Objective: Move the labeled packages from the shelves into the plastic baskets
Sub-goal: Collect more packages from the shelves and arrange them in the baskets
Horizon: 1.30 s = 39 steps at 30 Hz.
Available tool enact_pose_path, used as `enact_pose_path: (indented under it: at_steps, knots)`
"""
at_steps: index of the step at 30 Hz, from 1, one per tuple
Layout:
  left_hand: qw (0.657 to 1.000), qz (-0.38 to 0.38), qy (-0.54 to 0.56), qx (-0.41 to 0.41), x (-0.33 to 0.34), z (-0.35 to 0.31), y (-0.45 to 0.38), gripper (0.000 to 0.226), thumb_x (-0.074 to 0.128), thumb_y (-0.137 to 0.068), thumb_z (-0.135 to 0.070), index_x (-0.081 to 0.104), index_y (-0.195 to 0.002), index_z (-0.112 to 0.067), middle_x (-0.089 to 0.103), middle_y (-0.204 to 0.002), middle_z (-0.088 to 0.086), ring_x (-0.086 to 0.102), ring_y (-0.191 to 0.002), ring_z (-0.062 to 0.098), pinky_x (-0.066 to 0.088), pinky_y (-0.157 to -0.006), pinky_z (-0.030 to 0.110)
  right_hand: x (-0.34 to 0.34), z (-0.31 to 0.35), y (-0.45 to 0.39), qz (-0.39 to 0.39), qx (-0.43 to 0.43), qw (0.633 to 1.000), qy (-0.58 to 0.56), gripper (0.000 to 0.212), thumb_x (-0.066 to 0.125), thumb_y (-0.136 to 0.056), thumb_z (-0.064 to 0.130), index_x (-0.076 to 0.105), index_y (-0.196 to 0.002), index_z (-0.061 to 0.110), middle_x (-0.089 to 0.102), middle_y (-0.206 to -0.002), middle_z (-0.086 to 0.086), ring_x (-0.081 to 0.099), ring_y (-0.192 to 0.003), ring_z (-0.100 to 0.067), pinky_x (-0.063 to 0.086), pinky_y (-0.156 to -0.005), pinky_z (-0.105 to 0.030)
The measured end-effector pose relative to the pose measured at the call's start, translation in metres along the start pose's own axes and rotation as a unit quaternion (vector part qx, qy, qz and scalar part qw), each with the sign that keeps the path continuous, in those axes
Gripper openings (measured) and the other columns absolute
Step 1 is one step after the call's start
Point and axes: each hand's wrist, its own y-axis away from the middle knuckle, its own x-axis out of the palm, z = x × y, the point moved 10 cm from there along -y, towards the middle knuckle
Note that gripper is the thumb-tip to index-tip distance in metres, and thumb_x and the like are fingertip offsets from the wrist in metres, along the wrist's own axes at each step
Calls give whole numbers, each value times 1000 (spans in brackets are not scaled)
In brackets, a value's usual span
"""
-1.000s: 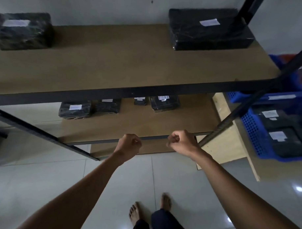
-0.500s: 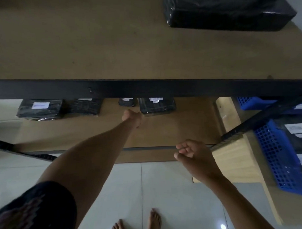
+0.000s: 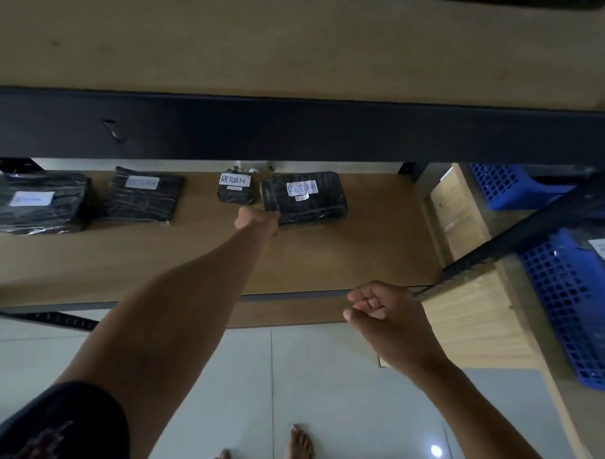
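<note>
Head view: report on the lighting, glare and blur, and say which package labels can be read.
Head view: dim and underexposed, with wide-angle bending of the shelf beam; one glare spot on the floor tile; the two right package labels read RETURN, the left two are too blurred; the left hand is slightly smeared.

Bare feet [image 3: 261, 454] stand on pale floor tiles [image 3: 334, 382].

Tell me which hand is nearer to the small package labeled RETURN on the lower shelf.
Left. The left hand is just below the small package, gripping the bigger package beside it. The right hand hangs at the shelf's front edge, far off.
</note>
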Motion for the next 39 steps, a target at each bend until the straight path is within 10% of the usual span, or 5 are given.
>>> enact_pose_path:
  at_steps: [3, 10, 15, 29, 39]
  knots:
    - [998, 2, -58, 40, -17, 7, 33, 25, 72, -86, -31, 60, -80, -9, 63, -78, 3, 60, -64, 14, 45, -43, 20, -1, 1, -5, -9, 19, 999, -29, 15, 74, -82, 19, 68, -96, 19, 69, -84, 6, 65, -80, -9, 48, -66, -18]
    - [981, 80, 106, 140, -62, 46, 117, 14, 79, -79, -15, 73, -68, -8, 74, -74, 14, 72, -77, 27, 58, -85, 45, -11, -8, -23, -113, 155, 973, -132, 89, 82, -67, 53, 40, -140, 21, 58, -132, -2, 56, -118, -23, 45, -98, -35]
    - [976, 76, 71, 192, -94, 33, 153, 15, 79, -78, -22, 72, -68, -13, 73, -69, 6, 62, -64, 14, 52, -66, 35, 14, 8, -24, -61, 104, 950, -287, 26, 84, -73, 19, 65, -91, 21, 73, -87, 11, 69, -83, -8, 50, -70, -22]
    - [979, 121, 75, 148, -118, 12, 141, 17, 58, -92, -15, 71, -88, -5, 73, -82, 9, 69, -77, 22, 54, -68, 34, 25, 10, -14, -46, 89, 920, -380, 18, 78, -78, 10, 69, -93, 18, 76, -98, 0, 72, -86, -11, 57, -81, -32]
    - [929, -33, -268, 252, -80, -55, -20, 42, 58, -83, -4, 52, -124, -6, 59, -116, 17, 56, -105, 35, 52, -88, 44, 24, -19, -22, -54, 73, 929, -359, 28, 75, -82, 13, 70, -109, 14, 76, -103, -2, 73, -95, -17, 57, -87, -43]
